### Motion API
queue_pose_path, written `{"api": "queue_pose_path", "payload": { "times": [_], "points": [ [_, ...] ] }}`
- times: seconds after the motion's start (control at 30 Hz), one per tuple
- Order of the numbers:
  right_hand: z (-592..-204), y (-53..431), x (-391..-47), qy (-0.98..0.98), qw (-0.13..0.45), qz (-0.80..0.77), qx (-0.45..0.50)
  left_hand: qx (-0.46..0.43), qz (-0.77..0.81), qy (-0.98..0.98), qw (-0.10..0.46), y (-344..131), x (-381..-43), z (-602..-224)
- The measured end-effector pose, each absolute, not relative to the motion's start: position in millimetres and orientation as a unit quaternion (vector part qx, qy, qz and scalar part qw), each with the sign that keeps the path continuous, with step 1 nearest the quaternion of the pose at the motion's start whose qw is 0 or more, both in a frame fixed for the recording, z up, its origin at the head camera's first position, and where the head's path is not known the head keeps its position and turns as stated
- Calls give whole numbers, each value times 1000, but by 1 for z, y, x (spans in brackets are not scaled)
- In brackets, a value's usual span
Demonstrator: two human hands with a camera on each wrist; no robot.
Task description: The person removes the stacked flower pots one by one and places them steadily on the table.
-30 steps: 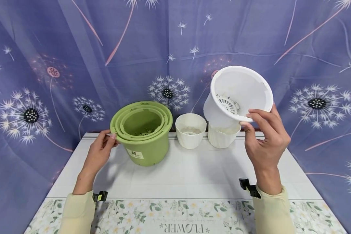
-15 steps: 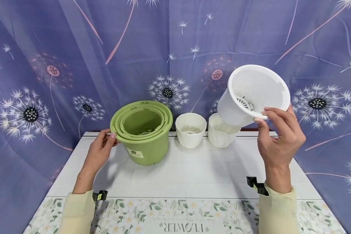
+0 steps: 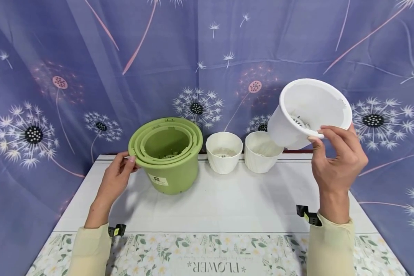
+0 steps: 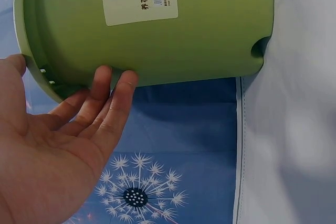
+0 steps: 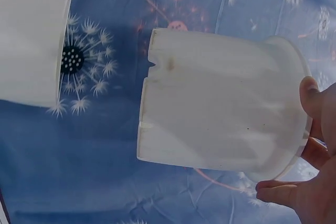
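Note:
My right hand (image 3: 338,157) pinches the rim of a white plastic flowerpot (image 3: 283,128), raised off the table and tilted so its slotted bottom shows inside. In the right wrist view the pot's side (image 5: 215,103) lies across the middle, thumb and fingers at its rim. At the left, a large green flowerpot (image 3: 174,178) stands on the table with smaller green pots (image 3: 167,140) nested in it. My left hand (image 3: 115,178) grips its rim, thumb on top and fingers against the outer wall (image 4: 184,51), as the left wrist view shows.
Two small ribbed white pots stand side by side at the table's back edge, one in the middle (image 3: 224,163) and one (image 3: 260,163) beside it. A purple dandelion curtain (image 3: 151,88) hangs behind and around. A white cloth (image 3: 220,207) with a floral front band covers the table.
My right hand has moved the white flowerpot to the right, away from above the small white pots. My left hand keeps its grip on the green flowerpot's rim.

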State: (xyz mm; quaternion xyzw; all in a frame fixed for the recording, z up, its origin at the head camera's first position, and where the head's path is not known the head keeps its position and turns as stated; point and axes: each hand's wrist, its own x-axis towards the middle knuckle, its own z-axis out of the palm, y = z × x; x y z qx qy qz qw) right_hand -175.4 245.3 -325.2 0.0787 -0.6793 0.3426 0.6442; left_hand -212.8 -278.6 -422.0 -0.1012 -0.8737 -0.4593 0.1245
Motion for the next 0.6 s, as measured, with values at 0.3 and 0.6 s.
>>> {"api": "queue_pose_path", "payload": {
  "times": [0.3,0.6],
  "points": [
    [-327,258,-177,-689,642,334,52,-102,-467,-869,126,-278,-212,-423],
    [-344,287,-185,-714,630,305,21,-103,-466,-870,123,-278,-213,-423]
  ]
}}
